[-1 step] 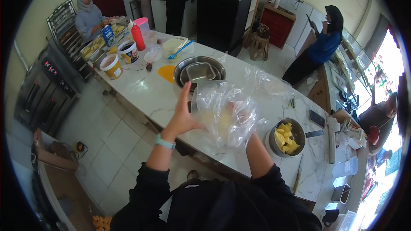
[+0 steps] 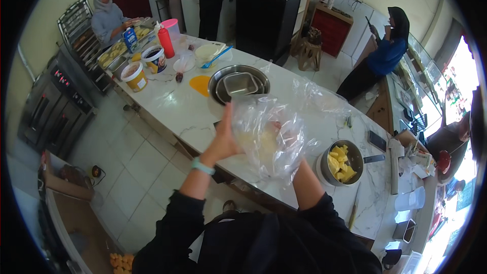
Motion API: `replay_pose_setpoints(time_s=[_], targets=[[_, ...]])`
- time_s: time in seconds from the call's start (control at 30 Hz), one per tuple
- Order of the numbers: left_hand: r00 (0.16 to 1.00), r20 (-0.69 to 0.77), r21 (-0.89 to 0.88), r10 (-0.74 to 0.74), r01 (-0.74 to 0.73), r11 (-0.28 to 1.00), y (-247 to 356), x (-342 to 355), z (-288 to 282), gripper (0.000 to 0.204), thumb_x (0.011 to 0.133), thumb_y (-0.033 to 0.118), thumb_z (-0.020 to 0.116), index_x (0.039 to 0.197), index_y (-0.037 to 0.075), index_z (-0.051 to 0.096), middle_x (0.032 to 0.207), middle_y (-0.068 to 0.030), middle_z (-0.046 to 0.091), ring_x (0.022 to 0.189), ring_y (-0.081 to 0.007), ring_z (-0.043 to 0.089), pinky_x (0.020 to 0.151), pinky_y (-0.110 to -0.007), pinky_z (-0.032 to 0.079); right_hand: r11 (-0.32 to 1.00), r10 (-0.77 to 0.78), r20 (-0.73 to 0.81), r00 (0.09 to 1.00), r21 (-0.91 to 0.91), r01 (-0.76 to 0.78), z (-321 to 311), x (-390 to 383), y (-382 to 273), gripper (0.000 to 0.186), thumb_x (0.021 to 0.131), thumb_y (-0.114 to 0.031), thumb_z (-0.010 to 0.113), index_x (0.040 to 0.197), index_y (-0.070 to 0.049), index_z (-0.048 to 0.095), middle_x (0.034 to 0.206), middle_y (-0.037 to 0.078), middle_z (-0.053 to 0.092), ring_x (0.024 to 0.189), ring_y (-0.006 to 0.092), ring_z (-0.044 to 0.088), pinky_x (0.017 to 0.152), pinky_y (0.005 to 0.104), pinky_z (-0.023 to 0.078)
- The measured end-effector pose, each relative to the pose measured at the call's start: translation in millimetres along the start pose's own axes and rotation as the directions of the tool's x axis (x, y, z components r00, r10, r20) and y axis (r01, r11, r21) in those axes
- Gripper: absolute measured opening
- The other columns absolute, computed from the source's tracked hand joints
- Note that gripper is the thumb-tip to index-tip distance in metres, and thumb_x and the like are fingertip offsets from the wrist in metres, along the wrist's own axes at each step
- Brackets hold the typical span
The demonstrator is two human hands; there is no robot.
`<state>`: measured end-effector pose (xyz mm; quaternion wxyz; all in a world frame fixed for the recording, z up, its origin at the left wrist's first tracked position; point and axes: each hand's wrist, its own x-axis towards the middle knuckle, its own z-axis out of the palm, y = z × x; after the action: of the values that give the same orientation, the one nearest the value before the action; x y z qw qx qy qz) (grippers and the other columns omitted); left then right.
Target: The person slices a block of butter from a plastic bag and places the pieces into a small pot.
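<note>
Both hands (image 2: 225, 142) around plastic bag (image 2: 269, 139)

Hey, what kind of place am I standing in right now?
Likely a bakery or small food-production kitchen: a deck oven, a tray rack, and a marble worktable with steel bowls.

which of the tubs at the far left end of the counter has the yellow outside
The yellow tub, nearest the counter's front edge, holding a pale filling. The white tub behind it, beside the red squeeze bottle, holds something dark.
</note>
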<state>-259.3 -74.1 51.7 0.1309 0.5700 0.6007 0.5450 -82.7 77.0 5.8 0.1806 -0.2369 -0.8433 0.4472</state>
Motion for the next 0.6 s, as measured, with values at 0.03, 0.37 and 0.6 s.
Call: replay_pose_setpoints(time_s=[0.03, 0.37, 0.6], targets=[[0.989, 0.067, 0.184, 0.135, -0.145, 0.972, -26.2, -10.8, 18.9, 0.078, 0.074, 0.019, 0.08, 0.139, 0.002, 0.04, 0.13, -0.0169, 0.055, 0.127, -0.0287, 0.047, 0.108, -0.042, 0.035, 0.998, 0.016, 0.001, 1.0, -0.06, -0.016, 6.2, 1.5, -3.4, 0.073, 0.072, -0.021, 0.083, 0.133, 0.0, 0.048, 0.132, 0.015, 0.052, 0.125, 0.0254, 0.048, 0.101, 0.0391, 0.042], [0.896, 0.085, 0.492, 0.435, -0.418, 0.764, 29.2, 15.5, 37.3, 0.042, 0.089, 0.023, 0.056, 0.127, 0.007, 0.058, 0.125, -0.0149, 0.057, 0.116, -0.0294, 0.053, 0.108, -0.043, 0.034, 0.304, 0.259, 0.125, 0.958, 0.931, -0.203, -13.1, -8.4, -29.5, 0.037, 0.095, -0.024, 0.058, 0.125, -0.003, 0.054, 0.113, 0.008, 0.061, 0.105, 0.018, 0.059, 0.093, 0.0325, 0.049], [0.997, 0.075, -0.095, -0.003, 0.01, 0.995, 96.8, -25.2, -20.3, 0.049, 0.092, 0.039, 0.057, 0.121, 0.0, 0.059, 0.125, -0.0129, 0.058, 0.116, -0.029, 0.055, 0.097, -0.044, 0.045, 0.639, -0.141, -0.058, 0.988, 0.757, 0.136, -16.5, -13.4, -99.6, 0.042, 0.095, -0.031, 0.058, 0.127, -0.004, 0.054, 0.115, 0.009, 0.06, 0.106, 0.0194, 0.058, 0.096, 0.0338, 0.047]])
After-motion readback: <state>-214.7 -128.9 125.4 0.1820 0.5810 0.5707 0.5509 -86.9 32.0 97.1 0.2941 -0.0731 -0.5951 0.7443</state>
